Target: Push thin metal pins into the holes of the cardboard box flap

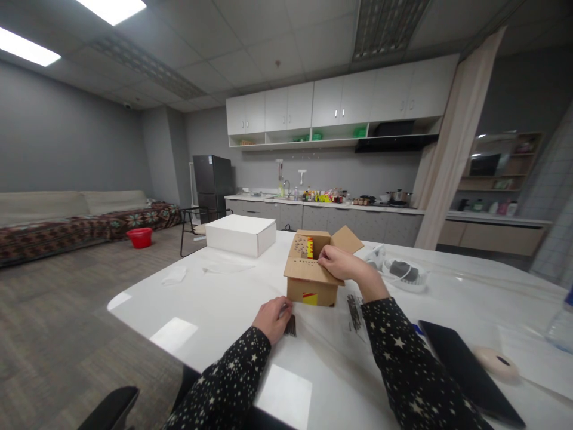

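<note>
A small brown cardboard box [308, 286] stands open on the white table [215, 304], flaps up, with a yellow and red label on its front. My right hand [342, 264] rests on the box's front flap, fingers curled over its edge. My left hand [273, 318] lies on the table just left of the box, closed on a small bundle of dark thin sticks [290, 325]. A second packet of dark sticks [354, 310] lies on the table beside my right forearm.
A closed white box [240, 234] sits further back on the table. A clear bag with dark items [403, 272] lies right of the cardboard box. A black tablet [465, 370], a beige mouse [495, 360] and a bottle [563, 325] are at the right. A chair [194, 227] stands behind.
</note>
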A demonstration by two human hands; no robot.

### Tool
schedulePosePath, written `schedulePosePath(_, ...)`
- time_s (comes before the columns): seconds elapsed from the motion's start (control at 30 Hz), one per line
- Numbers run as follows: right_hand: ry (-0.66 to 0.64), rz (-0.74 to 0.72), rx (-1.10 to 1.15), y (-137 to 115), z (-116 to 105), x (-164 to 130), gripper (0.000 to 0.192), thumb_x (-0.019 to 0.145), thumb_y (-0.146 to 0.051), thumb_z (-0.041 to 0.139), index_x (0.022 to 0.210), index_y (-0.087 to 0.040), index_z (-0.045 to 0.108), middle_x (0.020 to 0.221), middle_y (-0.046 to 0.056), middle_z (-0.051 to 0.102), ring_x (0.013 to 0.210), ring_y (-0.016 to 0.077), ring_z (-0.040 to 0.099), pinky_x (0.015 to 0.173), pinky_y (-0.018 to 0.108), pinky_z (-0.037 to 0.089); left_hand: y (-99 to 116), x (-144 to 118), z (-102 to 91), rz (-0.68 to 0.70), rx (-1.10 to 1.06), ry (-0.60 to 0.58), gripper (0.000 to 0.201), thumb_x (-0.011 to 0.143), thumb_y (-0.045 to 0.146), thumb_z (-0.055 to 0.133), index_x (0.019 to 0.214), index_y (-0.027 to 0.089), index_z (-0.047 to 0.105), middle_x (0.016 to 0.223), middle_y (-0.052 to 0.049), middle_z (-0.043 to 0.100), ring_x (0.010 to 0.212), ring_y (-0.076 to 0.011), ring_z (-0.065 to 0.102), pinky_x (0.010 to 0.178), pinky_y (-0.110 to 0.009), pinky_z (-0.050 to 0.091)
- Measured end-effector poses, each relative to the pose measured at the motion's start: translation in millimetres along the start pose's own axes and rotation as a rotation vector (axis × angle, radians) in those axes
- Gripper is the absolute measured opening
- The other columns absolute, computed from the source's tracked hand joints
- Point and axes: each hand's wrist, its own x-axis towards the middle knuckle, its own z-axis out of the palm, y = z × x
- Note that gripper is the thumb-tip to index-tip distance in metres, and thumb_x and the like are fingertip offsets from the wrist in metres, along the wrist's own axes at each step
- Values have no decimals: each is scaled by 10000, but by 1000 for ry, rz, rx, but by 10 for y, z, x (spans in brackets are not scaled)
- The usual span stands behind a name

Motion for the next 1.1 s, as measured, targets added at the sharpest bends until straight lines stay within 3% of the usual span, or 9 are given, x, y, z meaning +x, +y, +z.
schedulePosePath(0.37,35,19,41,-31,10,-11,159,921,-226,425,908,-146,562,1008,140,675,880,202,615,677,250,415,-44,-3,27,12,3,7,189,857,194,455,941,203,625,942,-44,680,928,-178,596,849,-291,433)
schedulePosePath(0.67,2,-1,29,-37,-18,-28,140,878,-273,513,843,-156,581,968,119,690,845,203,609,636,249,389,-40,-1,20,11,15,4,186,864,210,453,937,208,624,928,-40,682,914,-178,603,843,-286,431)
schedulePosePath(1.1,4,14,17,-35,-8,-21,192,909,-290,448,859,-155,576,962,126,679,839,211,607,640,264,381,-35,-6,17,19,2,9,182,862,210,454,930,202,622,930,-47,679,896,-181,603,821,-289,434)
